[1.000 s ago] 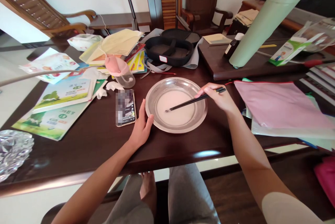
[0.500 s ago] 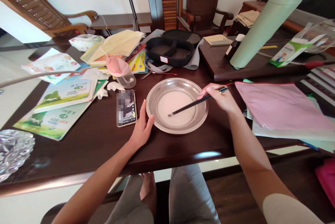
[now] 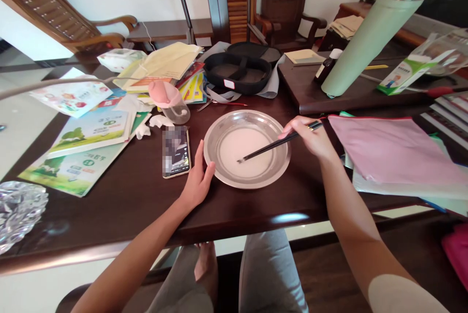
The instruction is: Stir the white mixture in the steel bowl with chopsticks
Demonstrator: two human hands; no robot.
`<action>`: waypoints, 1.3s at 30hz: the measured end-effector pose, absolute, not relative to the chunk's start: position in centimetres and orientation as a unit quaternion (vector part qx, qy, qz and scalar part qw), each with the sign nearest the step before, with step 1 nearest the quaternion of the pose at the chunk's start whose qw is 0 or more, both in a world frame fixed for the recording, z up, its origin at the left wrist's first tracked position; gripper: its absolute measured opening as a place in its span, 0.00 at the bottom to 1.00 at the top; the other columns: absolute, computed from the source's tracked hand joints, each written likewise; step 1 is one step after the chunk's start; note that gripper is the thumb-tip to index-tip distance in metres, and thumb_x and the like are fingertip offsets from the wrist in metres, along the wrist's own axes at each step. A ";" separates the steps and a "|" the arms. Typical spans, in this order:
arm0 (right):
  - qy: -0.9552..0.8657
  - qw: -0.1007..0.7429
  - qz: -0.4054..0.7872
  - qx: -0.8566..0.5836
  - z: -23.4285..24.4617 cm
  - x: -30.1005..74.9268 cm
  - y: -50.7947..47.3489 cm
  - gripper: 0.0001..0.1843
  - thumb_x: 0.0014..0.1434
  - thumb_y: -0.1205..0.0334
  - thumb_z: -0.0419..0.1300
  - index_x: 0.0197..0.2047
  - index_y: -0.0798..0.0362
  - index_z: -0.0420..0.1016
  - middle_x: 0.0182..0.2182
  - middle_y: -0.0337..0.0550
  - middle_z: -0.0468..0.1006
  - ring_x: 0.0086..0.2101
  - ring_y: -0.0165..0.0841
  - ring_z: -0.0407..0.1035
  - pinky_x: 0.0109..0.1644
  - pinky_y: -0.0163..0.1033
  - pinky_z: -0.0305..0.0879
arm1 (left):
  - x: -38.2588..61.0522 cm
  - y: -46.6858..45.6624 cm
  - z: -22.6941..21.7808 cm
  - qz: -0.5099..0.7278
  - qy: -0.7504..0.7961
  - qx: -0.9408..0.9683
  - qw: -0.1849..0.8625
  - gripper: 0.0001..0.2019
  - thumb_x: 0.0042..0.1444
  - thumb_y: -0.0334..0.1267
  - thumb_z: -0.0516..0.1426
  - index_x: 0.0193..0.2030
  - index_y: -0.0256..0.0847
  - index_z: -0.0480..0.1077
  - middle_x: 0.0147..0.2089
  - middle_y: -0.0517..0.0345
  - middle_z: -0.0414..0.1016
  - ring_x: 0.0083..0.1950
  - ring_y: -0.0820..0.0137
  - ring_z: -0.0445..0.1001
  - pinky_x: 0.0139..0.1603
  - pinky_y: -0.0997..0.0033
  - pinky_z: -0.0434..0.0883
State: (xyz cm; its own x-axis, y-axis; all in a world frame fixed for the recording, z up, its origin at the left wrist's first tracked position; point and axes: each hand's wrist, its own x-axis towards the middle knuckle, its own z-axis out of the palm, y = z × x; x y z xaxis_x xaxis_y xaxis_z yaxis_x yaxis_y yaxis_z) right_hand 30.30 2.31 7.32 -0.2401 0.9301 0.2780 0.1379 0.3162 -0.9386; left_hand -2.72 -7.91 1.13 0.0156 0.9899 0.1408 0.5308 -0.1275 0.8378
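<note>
A round metal dish [image 3: 281, 152] holding a thin white liquid sits on the dark wooden table [image 3: 146, 201] in front of me. My right hand [image 3: 312, 138] is closed on a pair of black chopsticks [image 3: 274, 144], whose tips dip into the liquid near the dish's middle. My left hand [image 3: 197, 181] lies flat on the table with fingers stretched out, its edge against the dish's left rim. A phone [image 3: 176, 150] lies just left of that hand.
Books and leaflets [image 3: 87, 132] cover the table's left side, with a pink-lidded cup [image 3: 170, 101] and tissue scraps. A black case [image 3: 239, 71] lies behind the dish. A pink folder [image 3: 387, 149] and a green flask [image 3: 365, 35] are at right. Crumpled foil [image 3: 18, 213] sits far left.
The chopstick tips have slid a little to the right and toward me in the liquid. My left hand has stayed at the dish's rim.
</note>
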 end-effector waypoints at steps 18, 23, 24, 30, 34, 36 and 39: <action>-0.713 0.436 0.393 -0.385 7.4 29.7 2.1 0.21 0.65 0.40 0.61 0.32 0.45 0.85 0.33 0.41 0.87 0.38 0.41 0.82 0.48 0.46 0.76 | -2.7 -7.9 1.1 0.381 0.594 0.644 0.296 0.43 0.69 0.64 0.47 0.81 0.40 0.41 0.82 0.42 0.44 0.82 0.55 0.46 0.80 0.50 0.48; -0.649 0.519 0.345 -0.436 7.1 30.6 2.7 0.18 0.63 0.40 0.63 0.32 0.43 0.84 0.30 0.38 0.87 0.37 0.41 0.82 0.51 0.47 0.76 | -2.7 -7.9 1.1 0.384 0.593 0.643 0.296 0.43 0.69 0.64 0.47 0.81 0.40 0.42 0.82 0.41 0.45 0.82 0.54 0.47 0.80 0.50 0.49; -0.620 0.544 0.346 -0.447 6.9 30.9 2.9 0.19 0.63 0.40 0.63 0.31 0.44 0.82 0.27 0.38 0.85 0.33 0.40 0.81 0.49 0.47 0.76 | -2.7 -7.9 1.1 0.385 0.593 0.643 0.297 0.43 0.69 0.64 0.47 0.81 0.40 0.42 0.82 0.42 0.45 0.82 0.55 0.47 0.80 0.51 0.49; -0.643 0.488 0.416 -0.418 6.9 30.7 2.6 0.22 0.63 0.38 0.63 0.29 0.46 0.82 0.24 0.40 0.84 0.30 0.40 0.81 0.45 0.46 0.76 | -2.8 -7.9 0.9 0.390 0.587 0.644 0.299 0.42 0.69 0.63 0.48 0.81 0.42 0.42 0.82 0.43 0.45 0.82 0.56 0.47 0.80 0.51 0.49; -0.704 0.433 0.405 -0.391 7.3 29.9 2.3 0.21 0.63 0.39 0.63 0.31 0.45 0.85 0.33 0.41 0.87 0.39 0.42 0.82 0.48 0.46 0.76 | -2.8 -7.9 0.9 0.389 0.586 0.644 0.300 0.42 0.69 0.64 0.48 0.81 0.42 0.42 0.82 0.43 0.44 0.82 0.56 0.47 0.80 0.52 0.48; -0.686 0.467 0.383 -0.405 7.2 30.3 2.5 0.20 0.63 0.39 0.64 0.31 0.44 0.85 0.33 0.41 0.87 0.39 0.42 0.82 0.49 0.46 0.76 | -2.8 -7.9 1.0 0.387 0.588 0.643 0.302 0.43 0.69 0.64 0.47 0.81 0.42 0.41 0.82 0.43 0.44 0.82 0.55 0.47 0.80 0.52 0.48; -0.616 0.535 0.387 -0.430 6.7 31.1 3.1 0.19 0.62 0.40 0.64 0.30 0.45 0.83 0.26 0.38 0.84 0.31 0.40 0.81 0.46 0.46 0.76 | -2.7 -7.9 1.1 0.382 0.593 0.641 0.303 0.44 0.68 0.65 0.47 0.81 0.40 0.41 0.82 0.42 0.45 0.82 0.55 0.48 0.80 0.51 0.49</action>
